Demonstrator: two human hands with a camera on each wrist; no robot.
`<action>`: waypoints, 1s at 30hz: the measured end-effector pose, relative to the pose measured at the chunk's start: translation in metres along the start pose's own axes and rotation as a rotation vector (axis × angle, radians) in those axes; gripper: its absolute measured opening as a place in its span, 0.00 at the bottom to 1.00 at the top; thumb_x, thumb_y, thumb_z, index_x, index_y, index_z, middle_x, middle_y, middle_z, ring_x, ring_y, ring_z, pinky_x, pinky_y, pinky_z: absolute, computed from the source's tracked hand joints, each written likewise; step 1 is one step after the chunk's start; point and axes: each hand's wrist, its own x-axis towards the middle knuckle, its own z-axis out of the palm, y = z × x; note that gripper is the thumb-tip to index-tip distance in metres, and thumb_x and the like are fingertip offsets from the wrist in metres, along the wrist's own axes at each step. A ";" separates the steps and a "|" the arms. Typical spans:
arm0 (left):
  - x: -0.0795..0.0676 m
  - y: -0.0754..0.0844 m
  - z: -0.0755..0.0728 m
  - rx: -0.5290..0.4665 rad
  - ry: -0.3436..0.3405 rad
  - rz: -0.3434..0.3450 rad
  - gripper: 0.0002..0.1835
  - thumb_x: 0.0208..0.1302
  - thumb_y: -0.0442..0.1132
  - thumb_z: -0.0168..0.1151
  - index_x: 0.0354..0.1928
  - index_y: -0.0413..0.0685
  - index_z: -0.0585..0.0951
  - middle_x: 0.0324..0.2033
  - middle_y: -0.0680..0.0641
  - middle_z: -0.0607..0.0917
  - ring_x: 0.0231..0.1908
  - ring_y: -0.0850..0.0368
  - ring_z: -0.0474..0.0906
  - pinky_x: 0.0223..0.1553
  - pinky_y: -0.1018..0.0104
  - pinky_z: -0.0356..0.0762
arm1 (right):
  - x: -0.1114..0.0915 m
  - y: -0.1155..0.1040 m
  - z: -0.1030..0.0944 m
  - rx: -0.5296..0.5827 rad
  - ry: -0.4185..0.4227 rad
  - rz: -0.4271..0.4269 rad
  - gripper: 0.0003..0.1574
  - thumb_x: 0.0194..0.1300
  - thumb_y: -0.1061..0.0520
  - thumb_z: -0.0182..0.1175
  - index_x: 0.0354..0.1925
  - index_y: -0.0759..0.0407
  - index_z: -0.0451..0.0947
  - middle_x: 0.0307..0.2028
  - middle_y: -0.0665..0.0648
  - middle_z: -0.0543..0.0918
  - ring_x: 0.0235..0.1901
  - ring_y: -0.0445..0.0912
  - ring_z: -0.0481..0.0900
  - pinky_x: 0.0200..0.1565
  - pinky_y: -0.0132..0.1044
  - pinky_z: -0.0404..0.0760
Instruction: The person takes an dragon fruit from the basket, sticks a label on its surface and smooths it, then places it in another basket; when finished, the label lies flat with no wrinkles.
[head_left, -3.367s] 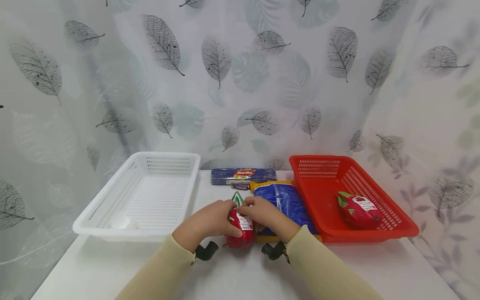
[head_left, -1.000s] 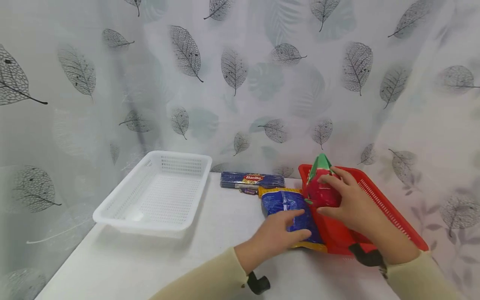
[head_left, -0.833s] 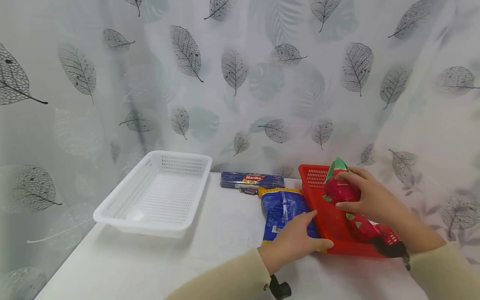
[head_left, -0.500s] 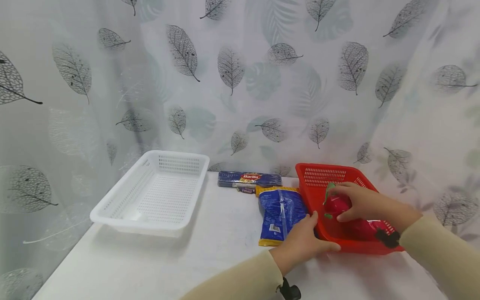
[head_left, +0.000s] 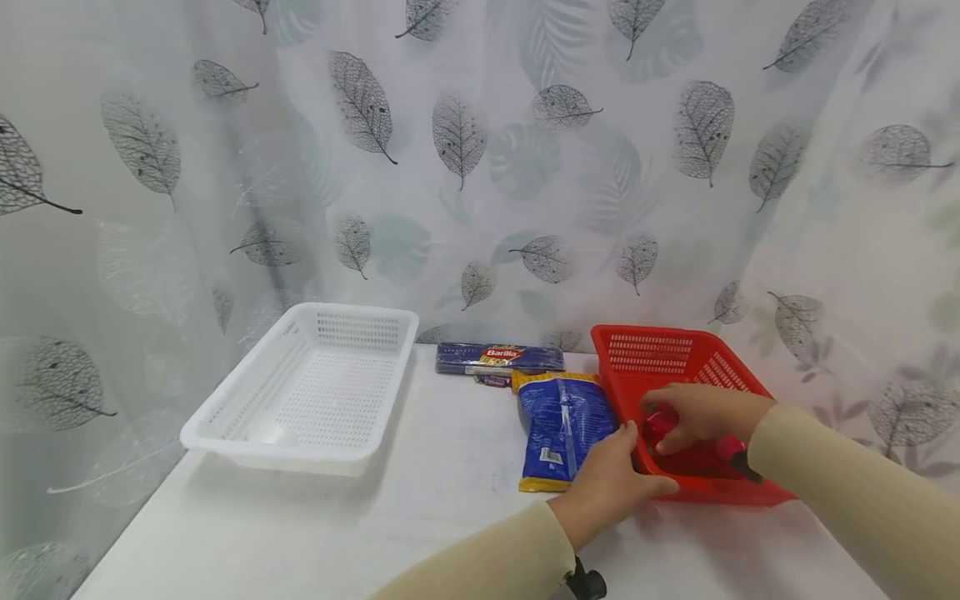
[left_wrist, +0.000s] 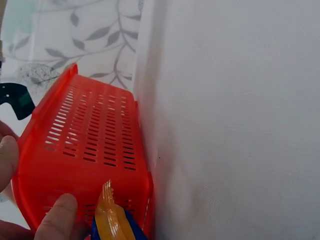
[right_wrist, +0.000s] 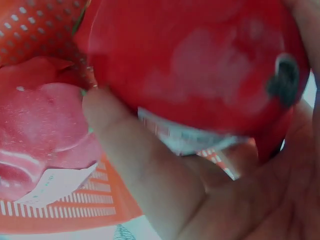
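In the head view the red basket (head_left: 647,357) stands at the right. My right hand (head_left: 701,414) is down inside it, fingers and thumb curled round a dragon fruit (right_wrist: 190,55) that carries a white label. Beside that one, a second labelled dragon fruit (right_wrist: 42,127) lies in the basket, mostly covered by my right hand and sleeve in the head view. My left hand (head_left: 606,482) grips the basket's near left corner. In the left wrist view, a finger (left_wrist: 59,220) presses the outer wall while the thumb is at the rim.
A blue and yellow bag (head_left: 566,427) lies against the red basket's left side. Behind it are a blue Barilla spaghetti pack (head_left: 498,358) and a small purple wrapped item (head_left: 492,381). A white basket (head_left: 281,454) stands at the left of the white table (head_left: 442,508).
The dragon fruit has gone from between both hands at the middle into the red basket, carried by my right hand. My left hand has moved right, onto the basket's corner.
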 end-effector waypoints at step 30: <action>-0.002 0.000 0.000 -0.104 0.006 0.001 0.48 0.62 0.47 0.80 0.82 0.64 0.66 0.72 0.64 0.77 0.68 0.61 0.80 0.60 0.61 0.86 | -0.002 0.003 0.004 0.144 -0.143 0.120 0.44 0.48 0.55 0.86 0.63 0.42 0.80 0.45 0.55 0.82 0.46 0.52 0.81 0.36 0.47 0.93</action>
